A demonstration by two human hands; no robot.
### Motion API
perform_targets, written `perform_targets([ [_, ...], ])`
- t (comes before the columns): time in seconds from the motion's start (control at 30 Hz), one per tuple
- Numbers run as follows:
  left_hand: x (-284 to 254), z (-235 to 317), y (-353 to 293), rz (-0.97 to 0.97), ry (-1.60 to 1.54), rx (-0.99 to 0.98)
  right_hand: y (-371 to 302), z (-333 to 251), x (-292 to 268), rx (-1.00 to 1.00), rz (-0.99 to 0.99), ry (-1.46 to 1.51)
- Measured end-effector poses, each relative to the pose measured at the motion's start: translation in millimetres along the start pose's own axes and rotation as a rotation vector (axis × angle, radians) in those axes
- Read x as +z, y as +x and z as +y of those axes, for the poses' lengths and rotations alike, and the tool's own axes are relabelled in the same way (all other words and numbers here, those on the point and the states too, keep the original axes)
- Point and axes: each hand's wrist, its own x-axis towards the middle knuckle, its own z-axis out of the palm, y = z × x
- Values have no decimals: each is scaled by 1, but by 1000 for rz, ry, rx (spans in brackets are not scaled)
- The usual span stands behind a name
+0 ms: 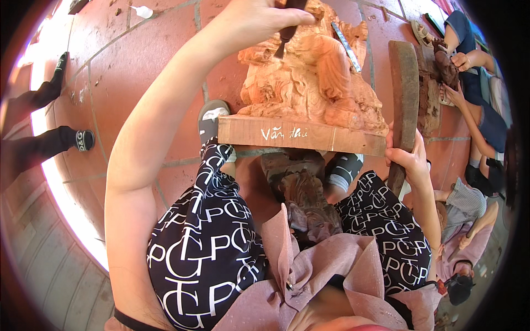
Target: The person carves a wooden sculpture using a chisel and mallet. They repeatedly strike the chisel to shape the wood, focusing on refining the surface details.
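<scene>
My left hand, partly cut off by the upper edge, has its thumb against a dark, brush-like tool whose narrow tip points down at a carved wooden statue. The statue is pale orange-brown wood with folds and rounded forms, upright on a thick plank base with white handwriting. A thin silvery metal strip leans along its upper right. My right hand is closed round a dark, slightly curved wooden bar, beside the base's right end. Between my legs is a darker carved wooden piece.
Red floor tiles spread around the statue, with scattered chips. At the right, another person's hands are on a dark carving. More people sit at the lower right. Another person's legs reach in from the left. A small white bottle lies at the upper left.
</scene>
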Motion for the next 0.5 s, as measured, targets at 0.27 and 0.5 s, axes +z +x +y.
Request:
perform_targets([
  [0.27, 19, -16, 13, -156, 94, 217, 0, 1, 7, 2, -37, -63],
  [0.5, 20, -11, 15, -179, 177, 240, 0, 0, 7, 15, -41, -58],
])
